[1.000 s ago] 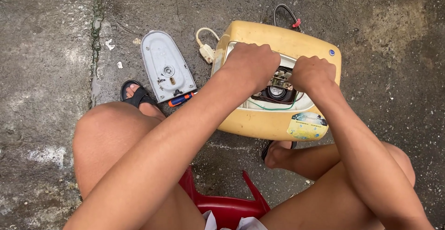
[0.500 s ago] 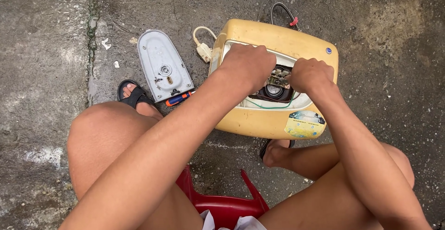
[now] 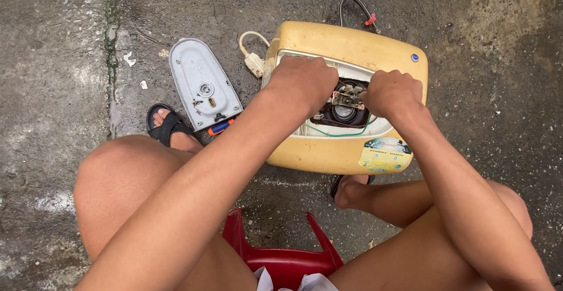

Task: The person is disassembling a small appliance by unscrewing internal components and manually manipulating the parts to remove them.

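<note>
Hands [image 3: 346, 89] inside opened yellow appliance [image 3: 346, 150]; grey cover [image 3: 202, 84] alongside.

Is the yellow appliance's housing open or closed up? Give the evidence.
Open. The yellow appliance shows a motor and wires through its gap, and a grey cover plate lies apart on the ground beside it.

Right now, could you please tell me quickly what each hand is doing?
Left hand: curled on the yellow appliance at its opening; grip cannot be told.
Right hand: closed at the inner parts; anything held is hidden.
</note>
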